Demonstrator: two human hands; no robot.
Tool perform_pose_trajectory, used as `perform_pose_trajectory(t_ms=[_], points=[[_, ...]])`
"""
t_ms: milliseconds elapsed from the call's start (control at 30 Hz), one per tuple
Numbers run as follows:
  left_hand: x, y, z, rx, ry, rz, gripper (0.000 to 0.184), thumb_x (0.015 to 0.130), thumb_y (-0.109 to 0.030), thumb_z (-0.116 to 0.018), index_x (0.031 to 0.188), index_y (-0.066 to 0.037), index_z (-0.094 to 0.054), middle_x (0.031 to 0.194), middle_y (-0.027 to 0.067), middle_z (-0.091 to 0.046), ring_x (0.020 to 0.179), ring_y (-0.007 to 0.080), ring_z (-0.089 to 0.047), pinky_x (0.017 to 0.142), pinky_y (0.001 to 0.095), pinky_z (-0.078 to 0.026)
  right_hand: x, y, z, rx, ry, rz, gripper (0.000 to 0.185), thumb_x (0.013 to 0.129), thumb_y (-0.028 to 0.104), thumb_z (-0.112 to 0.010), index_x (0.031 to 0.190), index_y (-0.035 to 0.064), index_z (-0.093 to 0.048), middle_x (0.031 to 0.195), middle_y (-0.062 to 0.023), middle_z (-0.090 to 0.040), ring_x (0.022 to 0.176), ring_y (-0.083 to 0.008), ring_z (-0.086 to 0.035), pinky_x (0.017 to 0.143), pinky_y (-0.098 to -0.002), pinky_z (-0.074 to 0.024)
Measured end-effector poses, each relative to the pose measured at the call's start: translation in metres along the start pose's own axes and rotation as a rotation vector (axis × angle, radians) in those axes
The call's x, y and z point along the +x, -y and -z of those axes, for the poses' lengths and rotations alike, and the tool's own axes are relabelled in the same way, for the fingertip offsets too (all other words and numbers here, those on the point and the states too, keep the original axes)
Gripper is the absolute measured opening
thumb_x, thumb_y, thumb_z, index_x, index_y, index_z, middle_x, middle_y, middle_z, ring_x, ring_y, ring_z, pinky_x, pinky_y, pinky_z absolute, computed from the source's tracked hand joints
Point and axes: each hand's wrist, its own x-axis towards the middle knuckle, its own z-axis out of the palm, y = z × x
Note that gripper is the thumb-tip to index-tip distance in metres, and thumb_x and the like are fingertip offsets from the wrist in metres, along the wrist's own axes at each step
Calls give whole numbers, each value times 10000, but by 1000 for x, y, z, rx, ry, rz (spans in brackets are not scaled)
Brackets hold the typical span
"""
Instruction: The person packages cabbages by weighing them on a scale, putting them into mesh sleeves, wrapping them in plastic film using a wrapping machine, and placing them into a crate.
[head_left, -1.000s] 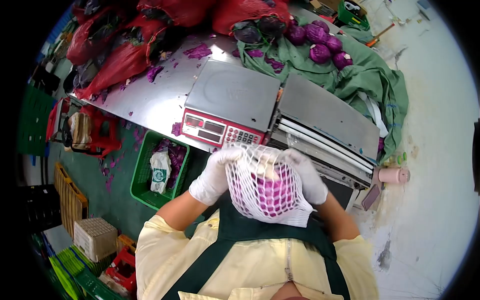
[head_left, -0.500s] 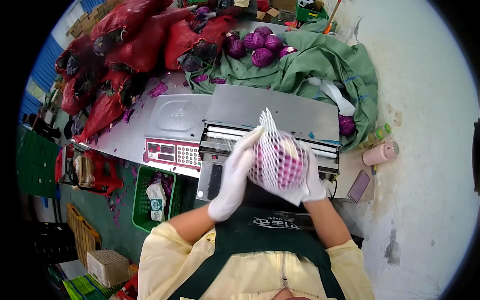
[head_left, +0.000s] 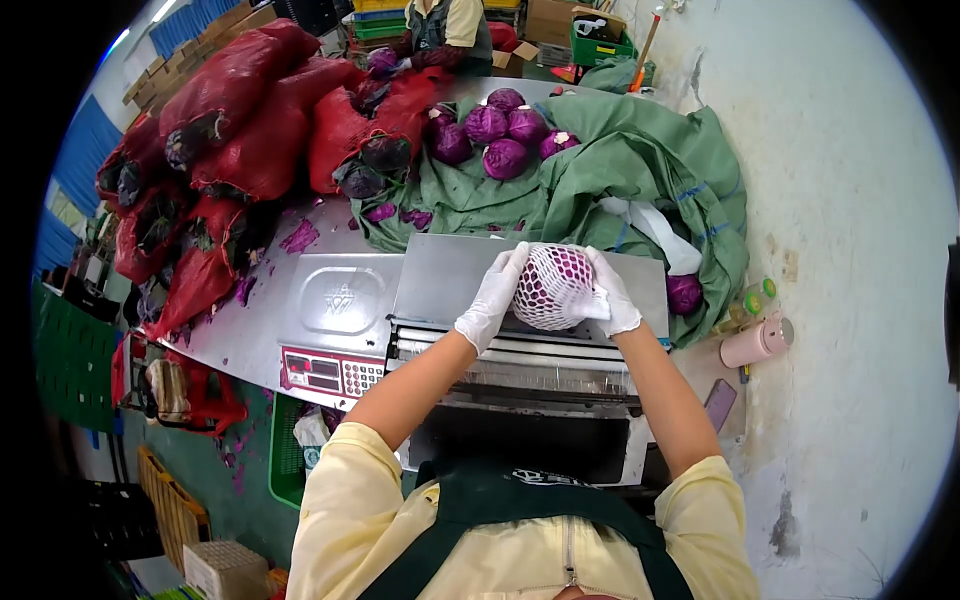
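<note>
A purple cabbage (head_left: 553,286) in a white foam net sits between my gloved hands, above the metal plate (head_left: 437,282) of a film wrapping machine. My left hand (head_left: 494,300) grips its left side. On the other side, my right hand (head_left: 614,296) is closed round the cabbage, near the gathered white end of the net. Clear film (head_left: 520,378) stretches across the machine just below the hands. Whether the cabbage rests on the plate I cannot tell.
Left of the machine stands a weighing scale (head_left: 340,300). Red mesh sacks (head_left: 240,120) pile up behind it. Several bare cabbages (head_left: 505,158) lie on green cloth (head_left: 640,150). A pink bottle (head_left: 757,341) and a phone (head_left: 720,404) are at right. Another person (head_left: 450,30) works at the far end.
Both hands have carried the netted cabbage forward, away from my body, to over the metal plate. The net's pointed top no longer shows. Clear film now shows across the machine.
</note>
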Motion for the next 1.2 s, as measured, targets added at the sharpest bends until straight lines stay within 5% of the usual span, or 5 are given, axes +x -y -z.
perform_pose_trajectory(t_ms=[533,800,933,1100,1200], points=[[-72,-68,150,1935,554,-713,573,716,-310,-740,1250,-254,-539,1145,48,-566,874,245,-622,699,373,-526,-138,81,54,-2579,342,766,621,666,242,-768,1253,215,-566,1120,-86,-560,919,-250,-571,809,-390,-462],[-57,-12,119,1715,656,-1130,227,818,-158,-615,1039,-166,-668,1107,47,-584,776,209,-637,599,326,-529,-120,10,58,-2393,510,804,116,814,184,-605,925,151,-612,1014,-50,-570,828,-218,-601,628,-354,-511],[-106,-41,106,818,254,-5,126,957,-108,-544,969,-31,-643,895,78,-691,685,117,-654,574,217,-478,-162,29,20,-1678,181,231,63,896,102,-586,909,40,-581,811,-92,-577,701,-170,-640,588,-294,-504],[-74,-118,70,594,27,-841,99,926,-34,-538,1013,-1,-571,1000,128,-681,887,182,-672,782,284,-529,-131,101,-55,-1057,-139,946,75,924,14,-520,986,46,-548,779,-70,-626,639,-145,-600,657,-226,-498],[-15,-96,58,858,411,-885,980,618,-179,-860,1436,-40,-340,1458,187,-370,1356,289,-360,1125,383,-280,-45,113,-7,-1891,125,1571,320,870,-19,-554,1179,62,-537,950,-108,-634,742,-215,-626,683,-263,-515]])
